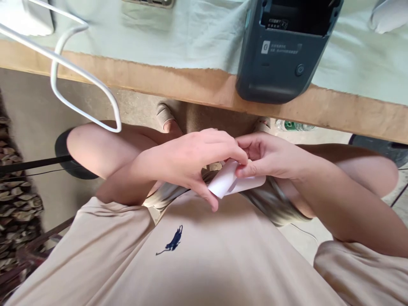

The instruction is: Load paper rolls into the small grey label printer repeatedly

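Note:
A small roll of white label paper (223,180) is between my two hands, above my lap. Its loose end, with a rounded corner, sticks out to the right. My left hand (199,157) curls around the roll from the left, its index finger on top and its thumb stretched along the lower end. My right hand (266,155) pinches the paper between thumb and fingers from the right. Both sets of fingertips nearly meet, and they hide the far end of the roll. Beyond my hands, a dark blue label printer (283,63) with an open compartment lies over the table edge.
A white cable (86,76) loops over the table's wooden front edge (178,80) at the left. Pale green cloth (204,34) covers the tabletop. A white object (390,17) sits at far right. Below are a plastic bottle (295,125) and stacked firewood (19,191).

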### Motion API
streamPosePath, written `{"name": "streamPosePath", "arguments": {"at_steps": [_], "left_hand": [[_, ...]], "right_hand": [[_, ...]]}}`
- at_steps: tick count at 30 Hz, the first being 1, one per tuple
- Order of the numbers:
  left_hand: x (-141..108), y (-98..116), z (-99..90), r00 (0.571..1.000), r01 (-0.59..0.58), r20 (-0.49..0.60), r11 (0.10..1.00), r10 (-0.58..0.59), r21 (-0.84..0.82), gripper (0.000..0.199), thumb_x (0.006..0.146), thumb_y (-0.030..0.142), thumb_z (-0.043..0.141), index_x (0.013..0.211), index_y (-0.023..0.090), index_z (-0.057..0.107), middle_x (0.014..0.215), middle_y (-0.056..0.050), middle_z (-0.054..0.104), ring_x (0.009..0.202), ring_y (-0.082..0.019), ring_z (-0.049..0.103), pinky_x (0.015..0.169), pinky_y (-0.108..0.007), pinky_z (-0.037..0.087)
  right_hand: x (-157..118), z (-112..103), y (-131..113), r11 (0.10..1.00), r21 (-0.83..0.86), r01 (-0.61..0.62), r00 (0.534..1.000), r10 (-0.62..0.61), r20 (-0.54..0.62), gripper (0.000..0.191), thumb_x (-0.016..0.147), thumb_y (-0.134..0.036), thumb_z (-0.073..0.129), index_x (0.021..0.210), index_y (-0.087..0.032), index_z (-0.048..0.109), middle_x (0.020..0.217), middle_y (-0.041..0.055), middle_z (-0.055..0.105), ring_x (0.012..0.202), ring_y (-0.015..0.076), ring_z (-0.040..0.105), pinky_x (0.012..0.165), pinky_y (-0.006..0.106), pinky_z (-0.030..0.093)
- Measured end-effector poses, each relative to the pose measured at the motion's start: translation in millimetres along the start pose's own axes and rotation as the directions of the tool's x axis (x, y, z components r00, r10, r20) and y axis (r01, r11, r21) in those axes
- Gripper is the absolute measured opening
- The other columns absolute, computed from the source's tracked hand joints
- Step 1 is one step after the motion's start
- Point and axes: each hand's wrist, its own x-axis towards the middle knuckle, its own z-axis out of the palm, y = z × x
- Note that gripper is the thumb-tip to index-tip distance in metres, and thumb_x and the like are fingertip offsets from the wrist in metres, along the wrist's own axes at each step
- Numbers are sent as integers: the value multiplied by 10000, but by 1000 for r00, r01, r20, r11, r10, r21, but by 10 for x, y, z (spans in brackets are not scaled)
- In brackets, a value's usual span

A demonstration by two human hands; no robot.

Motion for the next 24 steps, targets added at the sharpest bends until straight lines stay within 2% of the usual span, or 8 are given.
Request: {"name": "streamPosePath", "arguments": {"at_steps": [6,8,10,12,15,18,21,24], "left_hand": [[-17,-97,84,964,-129,-245,985,98,-112,767,819,781,954,1383,305,745,1273,-101,801,1191,-294,776,1036,-435,676],[-41,-57,99,907,-143,-417,978,67,-154,821,794,797,961,1411,299,750,1280,-105,747,1171,-278,749,945,-398,700],[-51,8,105,880,-92,-473,962,-42,-256,652,856,650,979,1344,275,764,1191,-81,722,1051,-218,742,808,-309,691],[-33,72,102,899,23,-403,937,-172,-349,356,945,401,936,1216,255,757,1062,-38,747,889,-152,740,711,-237,647],[38,119,91,881,216,-310,885,-359,-412,169,1006,323,846,1078,220,733,933,-5,767,736,-112,709,620,-210,580],[102,96,82,854,252,-325,869,-406,-425,214,1018,382,836,1025,205,716,906,-4,755,729,-115,709,615,-220,572],[120,52,85,813,181,-460,906,-357,-384,291,1016,440,858,995,206,686,910,-12,742,770,-131,725,665,-249,610],[114,10,99,744,147,-590,938,-314,-314,347,999,487,886,993,225,658,899,-8,714,765,-132,701,674,-263,621]], "right_hand": [[-118,43,-17,961,-82,265,962,-269,-40,331,790,-279,1062,970,-218,791,930,-15,803,830,130,769,717,226,629],[-194,90,8,876,-225,427,875,-463,-143,320,807,-270,1060,965,-234,784,955,2,810,844,138,778,702,229,640],[-249,137,60,745,-375,552,733,-648,-208,300,844,-259,1038,988,-263,775,997,21,824,868,163,789,674,246,650],[-266,166,130,629,-490,604,616,-758,-214,261,913,-236,979,1044,-302,764,1046,29,827,895,183,788,659,269,658],[-237,160,226,515,-617,595,538,-826,-171,244,976,-191,894,1098,-319,727,1098,28,797,954,186,772,690,278,662],[-221,117,263,548,-626,555,540,-810,-230,367,943,-205,913,1195,-313,669,1210,25,753,1037,174,765,784,272,689],[-276,80,235,681,-576,452,647,-695,-314,554,918,-280,933,1343,-328,581,1205,19,764,939,166,767,739,273,679],[-371,106,201,600,-733,320,668,-692,-274,457,973,-254,856,1318,-316,564,965,-41,775,731,140,729,618,253,598]]}}
